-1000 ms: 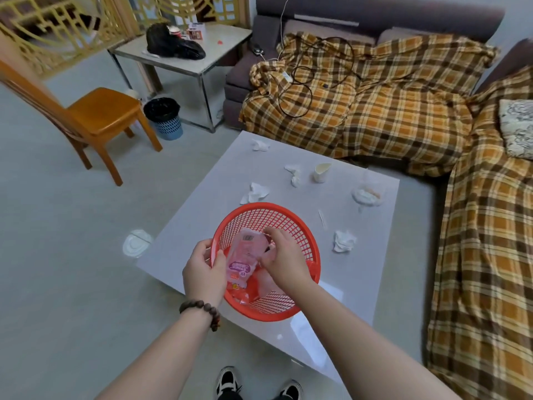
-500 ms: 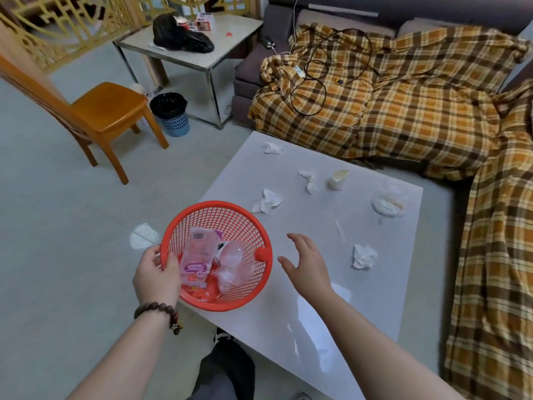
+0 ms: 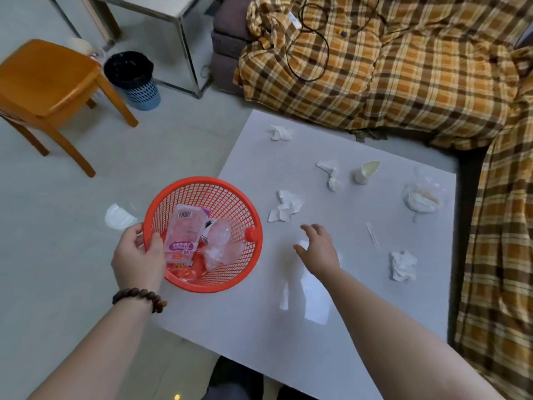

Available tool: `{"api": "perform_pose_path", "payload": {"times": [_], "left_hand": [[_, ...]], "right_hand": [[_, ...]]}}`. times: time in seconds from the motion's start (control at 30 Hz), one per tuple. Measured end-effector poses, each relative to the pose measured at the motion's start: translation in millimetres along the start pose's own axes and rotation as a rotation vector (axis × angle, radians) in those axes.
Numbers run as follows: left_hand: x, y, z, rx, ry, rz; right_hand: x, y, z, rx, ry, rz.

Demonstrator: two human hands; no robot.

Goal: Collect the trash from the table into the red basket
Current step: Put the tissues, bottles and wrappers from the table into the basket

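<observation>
My left hand (image 3: 138, 259) grips the near-left rim of the red basket (image 3: 230, 197), held at the white table's (image 3: 360, 327) left edge. Inside lie a pink wrapper (image 3: 184, 232) and a crushed clear bottle (image 3: 222, 243). My right hand (image 3: 318, 249) hovers open over the table, fingers spread, just below a crumpled tissue (image 3: 285, 209). More tissues lie at the far left (image 3: 281, 132), the middle (image 3: 330, 173) and the right (image 3: 403, 265). A paper cup (image 3: 366, 171), a clear bag with white contents (image 3: 421, 197) and a thin stick (image 3: 372, 234) also sit on the table.
A plaid-covered sofa (image 3: 389, 67) wraps the table's far and right sides. A wooden chair (image 3: 46, 82), a blue bin with black liner (image 3: 132, 79) and a side table (image 3: 161, 13) stand on the floor to the left. A white scrap (image 3: 118, 216) lies on the floor.
My left hand carried the basket from the table's near middle to its left edge. My right hand left the basket and reached out over the table toward the tissue.
</observation>
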State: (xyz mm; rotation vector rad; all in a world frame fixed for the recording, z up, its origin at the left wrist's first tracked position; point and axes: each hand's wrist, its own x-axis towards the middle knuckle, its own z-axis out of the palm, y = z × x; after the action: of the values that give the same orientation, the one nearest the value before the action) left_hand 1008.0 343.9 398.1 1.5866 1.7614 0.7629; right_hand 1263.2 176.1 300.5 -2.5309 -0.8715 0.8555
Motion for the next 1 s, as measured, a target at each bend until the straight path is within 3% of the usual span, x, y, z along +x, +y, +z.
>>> {"api": "perform_pose_path", "payload": {"times": [0.43, 0.53, 0.77, 0.9, 1.0], "left_hand": [[28, -38, 38, -0.025, 0.033, -0.033], [25, -47, 39, -0.012, 0.044, -0.053], [23, -45, 40, 0.016, 0.037, -0.042], [21, -33, 44, 0.031, 0.052, -0.05], [13, -18, 44, -0.01, 0.045, -0.077]], "right_hand": [[147, 4, 61, -0.209, -0.091, -0.147], [152, 11, 73, -0.26, -0.154, -0.112], [126, 32, 76, -0.273, -0.065, -0.087], [98, 24, 50, -0.089, 0.029, -0.057], [59, -3, 14, 0.151, 0.193, -0.166]]}}
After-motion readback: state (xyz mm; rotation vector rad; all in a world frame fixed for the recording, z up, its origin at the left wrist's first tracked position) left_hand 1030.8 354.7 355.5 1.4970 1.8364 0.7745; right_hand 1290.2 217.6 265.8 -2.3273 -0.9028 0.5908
